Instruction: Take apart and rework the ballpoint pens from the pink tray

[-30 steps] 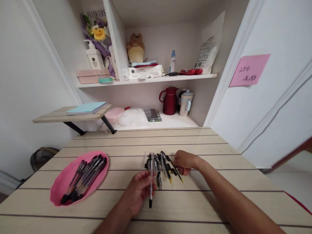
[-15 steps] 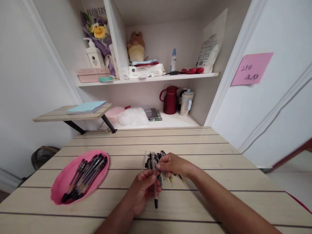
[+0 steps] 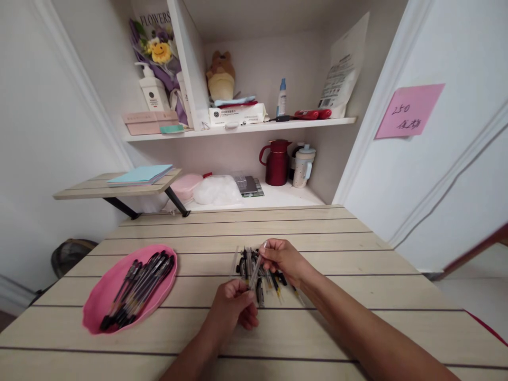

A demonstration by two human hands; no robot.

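Observation:
A clear pen barrel [image 3: 256, 271] slants between my two hands. My left hand [image 3: 233, 306] pinches its lower end between thumb and forefinger, with the other fingers curled below. My right hand [image 3: 282, 258] grips the upper end. Whether a black cap sits inside my left hand is hidden. Under and behind the barrel lies a pile of black and clear pen parts [image 3: 260, 293], partly covered by my hands. Thin refills with yellowish ends [image 3: 278, 292] stick out of the pile toward me, below my right hand.
To the left, a pink scalloped tray [image 3: 90, 313] holds several black-ended pens [image 3: 143, 286]. A small raised shelf [image 3: 85, 186] with blue paper [image 3: 141, 174] stands at the desk's back left. Behind the desk, a cabinet shelf holds a red jug [image 3: 277, 164] and a light cup [image 3: 304, 168].
My right hand has shifted slightly up, and the barrel has tilted from near upright to slanting right at the top. The black lower end that showed below my left hand is out of sight.

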